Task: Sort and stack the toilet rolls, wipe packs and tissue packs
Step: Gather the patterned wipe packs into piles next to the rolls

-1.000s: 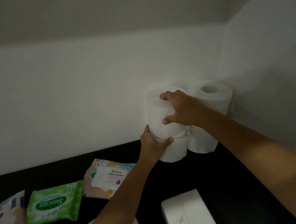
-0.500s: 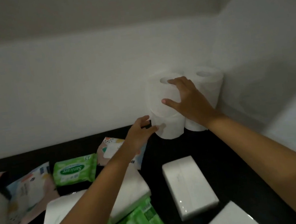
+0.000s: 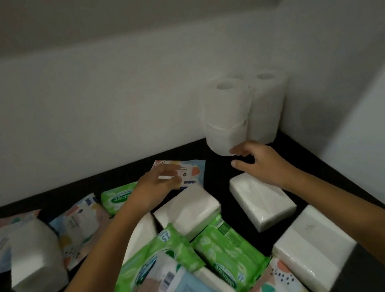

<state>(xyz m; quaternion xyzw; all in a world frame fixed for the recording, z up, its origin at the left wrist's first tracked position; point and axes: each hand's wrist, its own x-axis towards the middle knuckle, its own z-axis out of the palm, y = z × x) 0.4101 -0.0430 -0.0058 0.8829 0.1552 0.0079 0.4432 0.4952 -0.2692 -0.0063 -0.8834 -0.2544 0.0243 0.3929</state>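
White toilet rolls (image 3: 227, 114) stand stacked two high in the back right corner, with a second stack (image 3: 268, 106) beside them against the wall. My right hand (image 3: 257, 164) hovers open just below the front stack, above a white tissue pack (image 3: 265, 201). My left hand (image 3: 157, 184) is open and blurred over a patterned wipe pack (image 3: 190, 173). Green wipe packs (image 3: 227, 251) and more white tissue packs (image 3: 190, 210) lie scattered on the dark surface.
The dark counter (image 3: 317, 168) ends at white walls behind and to the right. A lone toilet roll (image 3: 34, 259) lies at the left among patterned wipe packs (image 3: 79, 224). Another tissue pack (image 3: 315, 249) sits at the front right.
Both hands have let go of the front roll stack and pulled back toward me. The view has tilted down, showing more packs on the counter.
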